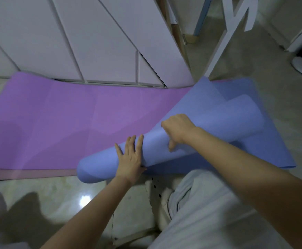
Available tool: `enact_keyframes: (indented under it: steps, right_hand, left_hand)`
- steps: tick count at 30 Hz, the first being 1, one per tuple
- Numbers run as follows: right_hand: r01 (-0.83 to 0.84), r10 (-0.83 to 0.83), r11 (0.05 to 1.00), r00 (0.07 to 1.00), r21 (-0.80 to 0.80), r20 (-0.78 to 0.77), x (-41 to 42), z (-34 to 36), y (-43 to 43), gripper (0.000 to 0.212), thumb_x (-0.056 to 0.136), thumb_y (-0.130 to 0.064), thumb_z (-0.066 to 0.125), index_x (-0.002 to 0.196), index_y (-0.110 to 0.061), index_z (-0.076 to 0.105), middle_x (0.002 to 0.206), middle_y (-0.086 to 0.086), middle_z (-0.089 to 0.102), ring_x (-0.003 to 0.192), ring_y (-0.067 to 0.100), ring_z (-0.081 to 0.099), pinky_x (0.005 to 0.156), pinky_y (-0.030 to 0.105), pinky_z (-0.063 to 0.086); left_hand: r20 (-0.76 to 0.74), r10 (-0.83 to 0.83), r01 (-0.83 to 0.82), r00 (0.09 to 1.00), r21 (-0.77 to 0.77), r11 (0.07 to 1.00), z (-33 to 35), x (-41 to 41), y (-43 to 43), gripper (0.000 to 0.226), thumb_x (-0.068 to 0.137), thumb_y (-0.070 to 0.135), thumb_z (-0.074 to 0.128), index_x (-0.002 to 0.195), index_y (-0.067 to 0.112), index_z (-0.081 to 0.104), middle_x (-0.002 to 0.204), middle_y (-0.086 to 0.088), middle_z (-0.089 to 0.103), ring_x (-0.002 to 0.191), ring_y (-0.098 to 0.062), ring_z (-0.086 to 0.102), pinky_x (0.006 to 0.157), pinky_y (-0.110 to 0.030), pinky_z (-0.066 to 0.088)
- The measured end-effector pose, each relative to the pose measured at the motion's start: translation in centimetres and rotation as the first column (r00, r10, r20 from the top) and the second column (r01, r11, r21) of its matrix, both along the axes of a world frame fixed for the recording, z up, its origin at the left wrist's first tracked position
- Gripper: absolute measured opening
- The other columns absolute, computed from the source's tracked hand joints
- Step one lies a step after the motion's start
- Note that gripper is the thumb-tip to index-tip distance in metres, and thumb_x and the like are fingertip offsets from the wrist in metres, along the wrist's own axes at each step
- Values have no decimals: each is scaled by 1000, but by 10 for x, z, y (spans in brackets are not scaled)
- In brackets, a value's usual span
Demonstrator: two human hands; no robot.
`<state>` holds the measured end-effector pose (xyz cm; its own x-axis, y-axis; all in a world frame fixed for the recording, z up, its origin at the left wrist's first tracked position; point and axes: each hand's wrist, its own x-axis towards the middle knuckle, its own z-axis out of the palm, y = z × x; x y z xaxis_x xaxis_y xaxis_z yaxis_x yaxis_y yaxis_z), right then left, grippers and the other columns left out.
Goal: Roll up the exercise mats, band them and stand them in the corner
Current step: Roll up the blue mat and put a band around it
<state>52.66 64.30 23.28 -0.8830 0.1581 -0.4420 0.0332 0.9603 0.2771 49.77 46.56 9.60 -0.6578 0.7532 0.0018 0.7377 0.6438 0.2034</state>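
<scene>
Right fingers (166,126) curl over blue mat (218,121); left fingers (139,143) flat atop.

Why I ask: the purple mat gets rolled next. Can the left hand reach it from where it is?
Probably yes. The left hand presses flat on the blue roll, and the purple mat lies spread just past its fingertips with nothing between. The right hand grips the roll.

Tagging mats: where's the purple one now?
Head view, left and centre: purple mat lies flat along the cabinet doors, its right end under the blue mat.
</scene>
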Motion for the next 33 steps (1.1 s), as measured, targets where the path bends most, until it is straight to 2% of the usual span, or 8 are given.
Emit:
enact_keyframes:
  steps: [4, 7, 11, 16, 19, 24, 28, 33]
  right_hand:
    - [99, -94, 988, 995, -116, 47, 3, -2, 5, 56, 59, -55, 79, 89, -15, 52, 90, 2, 61, 90, 27, 61, 64, 29, 36]
    - [160, -155, 973, 987, -165, 45, 9, -9, 7, 78, 62, -60, 75, 122, -18, 50, 116, 6, 61, 107, 28, 57, 80, 33, 40]
    - [-27, 30, 997, 999, 71, -42, 23, -28, -6, 105, 70, -55, 72, 148, -12, 15, 146, 16, 28, 134, 32, 30, 111, 46, 21]
    - [-14, 19, 985, 999, 172, -26, 34, -58, -21, 127, 73, -50, 74, 147, -3, -17, 156, 22, -1, 145, 38, 2, 114, 55, 3]
    - [64, -55, 995, 992, 80, -116, 28, -66, -28, 116, 76, -42, 74, 149, -6, -9, 152, 21, 13, 141, 36, 15, 114, 52, 10]
    - [136, -173, 979, 950, -153, -260, 10, -73, -37, 76, 73, -30, 76, 133, -6, 36, 122, 13, 46, 111, 30, 49, 93, 36, 37]
    - [130, -205, 946, 949, -297, -239, 2, -78, -48, 60, 77, -27, 72, 127, -11, 41, 118, 9, 52, 105, 28, 55, 83, 35, 43]
    - [141, -208, 929, 963, -342, -169, -13, -78, -53, 58, 78, -29, 69, 127, -12, 44, 112, 10, 63, 100, 32, 59, 77, 35, 45]
  left_hand:
    - [52, -28, 24, 998, 79, 997, 3, -19, 3, 96, 46, 11, 84, 133, 7, 44, 103, -15, 60, 95, -37, 58, 81, -52, 46]
    - [106, -49, 50, 993, -7, 999, 14, -31, 6, 66, 69, 7, 69, 131, 11, 46, 112, -10, 58, 102, -34, 55, 78, -37, 37]
    - [189, -3, 31, 982, -144, 989, 23, -47, 13, 56, 74, 14, 66, 125, 12, 42, 116, -10, 58, 104, -35, 56, 73, -37, 39]
    - [210, -79, 145, 974, -323, 935, 41, -71, 12, 60, 68, 19, 73, 120, 13, 43, 112, -11, 60, 103, -33, 57, 72, -36, 42]
    - [104, -122, 151, 987, -339, 929, 49, -76, 10, 52, 75, 14, 67, 121, 14, 42, 113, -9, 59, 104, -32, 57, 72, -37, 42]
    - [-159, -178, 114, 971, -346, 931, 68, -86, 0, 51, 81, 2, 54, 128, 17, 41, 116, -6, 56, 109, -28, 53, 87, -32, 35]
    - [-141, -185, 127, 973, -345, 930, 70, -91, -21, 59, 75, 5, 62, 128, 18, 41, 112, -4, 54, 105, -25, 52, 88, -29, 33]
    - [-341, -125, 35, 932, -257, 966, 35, -64, -60, 107, 31, 7, 79, 130, 6, 38, 116, -18, 60, 106, -35, 58, 91, -48, 46]
